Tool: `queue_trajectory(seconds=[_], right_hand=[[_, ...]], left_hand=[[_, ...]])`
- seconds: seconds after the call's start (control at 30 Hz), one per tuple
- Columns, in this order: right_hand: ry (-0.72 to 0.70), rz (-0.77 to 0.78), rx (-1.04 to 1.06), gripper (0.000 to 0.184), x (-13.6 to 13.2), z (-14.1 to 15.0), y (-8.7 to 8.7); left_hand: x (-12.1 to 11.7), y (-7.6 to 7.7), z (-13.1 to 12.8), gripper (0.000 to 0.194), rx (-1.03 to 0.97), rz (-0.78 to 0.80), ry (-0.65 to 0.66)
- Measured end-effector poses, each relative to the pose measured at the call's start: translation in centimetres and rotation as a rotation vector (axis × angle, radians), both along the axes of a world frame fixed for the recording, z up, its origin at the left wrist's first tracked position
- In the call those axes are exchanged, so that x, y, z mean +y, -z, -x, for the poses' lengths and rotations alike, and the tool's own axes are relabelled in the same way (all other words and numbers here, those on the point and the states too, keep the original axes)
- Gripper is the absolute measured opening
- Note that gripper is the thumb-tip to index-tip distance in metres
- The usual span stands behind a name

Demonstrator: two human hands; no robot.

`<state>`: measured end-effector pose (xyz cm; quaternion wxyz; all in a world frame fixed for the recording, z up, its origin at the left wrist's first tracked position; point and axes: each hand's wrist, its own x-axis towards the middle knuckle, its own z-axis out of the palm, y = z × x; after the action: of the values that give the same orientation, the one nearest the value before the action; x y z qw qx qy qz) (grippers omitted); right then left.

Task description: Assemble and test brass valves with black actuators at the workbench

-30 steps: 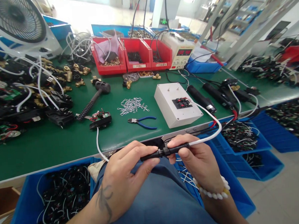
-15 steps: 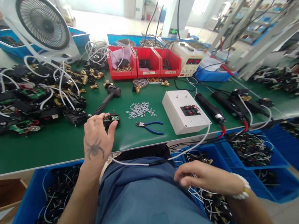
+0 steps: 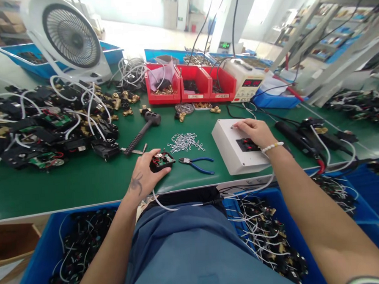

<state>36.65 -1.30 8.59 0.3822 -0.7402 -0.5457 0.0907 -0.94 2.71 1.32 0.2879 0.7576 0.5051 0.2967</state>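
Note:
My left hand (image 3: 147,168) grips a small black housing with an exposed green circuit board (image 3: 162,159) by its sides, on the green bench top. A white cable (image 3: 159,201) hangs below that hand over the bench edge. On a white control box (image 3: 230,157) with a black terminal panel, my right hand (image 3: 257,133) has its fingertips pinched at a small toggle switch (image 3: 233,127). Just right of the housing lie blue-handled cutting pliers (image 3: 201,160). Behind them is a heap of metal clips (image 3: 185,142). A black hammer (image 3: 144,131) rests behind my left hand.
Black circuit-board assemblies with white cables (image 3: 46,132) are piled at the left, before a white fan (image 3: 71,38). Red bins (image 3: 195,97) and a power supply (image 3: 245,82) line the back. Black electric screwdrivers (image 3: 299,140) lie right. Blue crates (image 3: 39,256) stand below.
My right hand has risen from my lap to the switch on the white box. My left hand now holds the housing by its sides, and it sits nearer the pliers.

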Motion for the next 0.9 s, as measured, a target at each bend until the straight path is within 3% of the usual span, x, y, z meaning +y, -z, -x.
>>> queue_trajectory(seconds=[0.17,0.3,0.43,0.67,0.9], right_hand=[[-0.049,0.033,-0.038,0.034,-0.1,0.2,0.0],[-0.070,0.064,-0.064,0.032,0.3,0.0,0.0],[-0.075,0.076,-0.075,0.029,0.4,-0.2,0.1],[-0.007,0.124,-0.069,0.037,0.9,0.0,0.2],[0.035,0.195,-0.050,0.036,-0.8,1.7,-1.2]], left_hand=[[-3.4,-1.5,-0.3,0.050,-0.276,-0.121,0.198],[-5.7,-3.7,0.2,0.057,-0.401,-0.226,0.391],[-6.8,-5.0,0.5,0.066,-0.434,-0.231,0.486],[-7.6,-5.5,0.7,0.072,-0.475,-0.199,0.537],[-7.2,-5.4,1.1,0.070,-0.462,-0.143,0.434]])
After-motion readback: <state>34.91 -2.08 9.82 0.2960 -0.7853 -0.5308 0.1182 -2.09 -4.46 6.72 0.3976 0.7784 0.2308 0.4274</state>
